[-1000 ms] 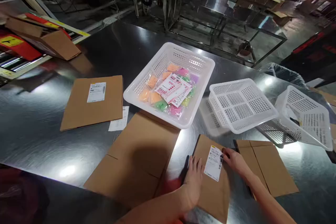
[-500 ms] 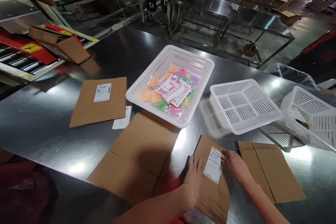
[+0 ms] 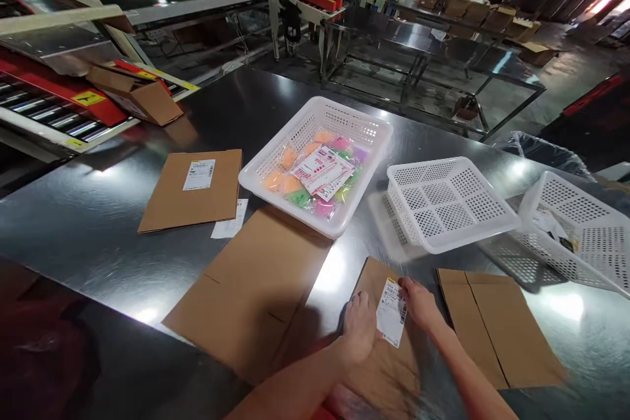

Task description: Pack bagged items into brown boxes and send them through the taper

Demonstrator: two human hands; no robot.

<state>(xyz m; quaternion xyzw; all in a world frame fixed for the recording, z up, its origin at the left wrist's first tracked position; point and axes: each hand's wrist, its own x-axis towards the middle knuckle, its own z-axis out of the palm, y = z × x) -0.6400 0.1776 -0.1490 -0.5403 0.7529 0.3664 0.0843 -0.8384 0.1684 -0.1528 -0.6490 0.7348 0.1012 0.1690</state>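
Label [image 3: 392, 315] on carton [image 3: 394, 371] btwn L grip [image 3: 359, 324] & R grip [image 3: 418, 302] (top corner); can't tell if either's pinching.

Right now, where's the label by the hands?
In the head view, the label sits low, right of centre, on cardboard between the left hand and right hand.

left hand [image 3: 360, 327]: bare | right hand [image 3: 418, 303]: bare | forearms [image 3: 457, 361]: uncovered | red cloth [image 3: 322, 414]: low between them

the left hand [image 3: 361, 325], stretched out on the cardboard [image 3: 386, 371] before, has curled its fingers beside the label [image 3: 392, 312]; more of the roller conveyor [image 3: 54, 116] shows.
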